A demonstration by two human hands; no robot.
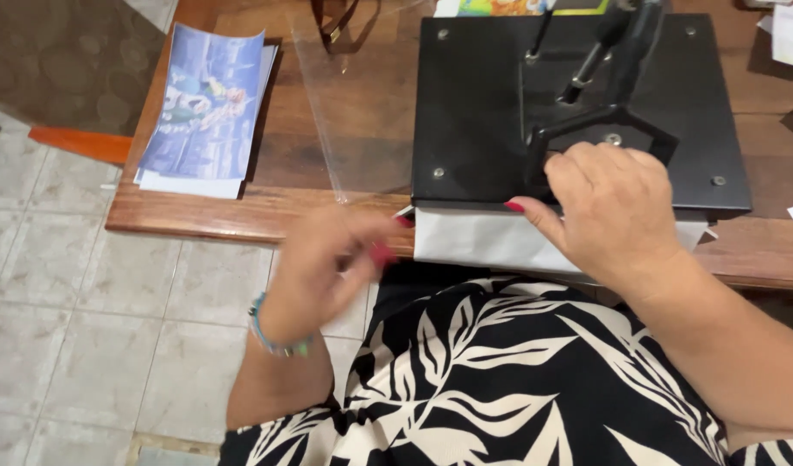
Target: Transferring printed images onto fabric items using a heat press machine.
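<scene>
Black heat press [500,112] — shut (white sheet [482,242] beneath).

Prints [205,103] left of press [577,112]

Under my right hand [616,211] the heat press [577,112] has a matt black metal plate, smooth, with small shiny screw heads. The white sheet [487,242] poking out below it looks like matt paper or cloth; I cannot tell which. The table [241,216] is varnished wood with a soft gloss. A clear plastic film [362,112] lies on it, shiny. The printed picture [202,103] is glossy paper. My left hand [327,267] wears a beaded bracelet [271,332]. The floor tiles [77,311] look dull and stone-like.
</scene>
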